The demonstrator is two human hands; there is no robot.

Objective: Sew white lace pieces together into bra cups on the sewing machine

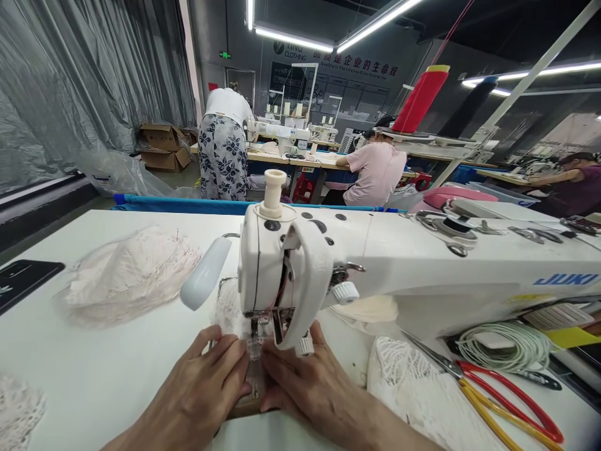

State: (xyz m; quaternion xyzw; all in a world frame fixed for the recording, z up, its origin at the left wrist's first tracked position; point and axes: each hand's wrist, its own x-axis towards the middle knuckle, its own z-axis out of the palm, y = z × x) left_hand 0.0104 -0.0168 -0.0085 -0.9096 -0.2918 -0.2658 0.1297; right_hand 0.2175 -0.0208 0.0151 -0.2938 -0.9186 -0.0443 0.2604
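A white JUKI sewing machine [404, 263] stands on the white table [94, 376]. Under its needle lies a narrow strip of white lace [255, 351]. My left hand [206, 385] presses flat on the lace strip's left side, fingers together. My right hand [310, 382] presses down on the strip's right side, just below the presser foot. Both hands lie palm down with fingertips almost meeting at the needle.
A pile of pale lace pieces [126, 275] sits to the left, more lace [417, 388] to the right with red-and-yellow-handled scissors [507, 401] on it. A coiled white cord [502, 347] and a black phone [21, 279] lie nearby. Other people work at tables behind.
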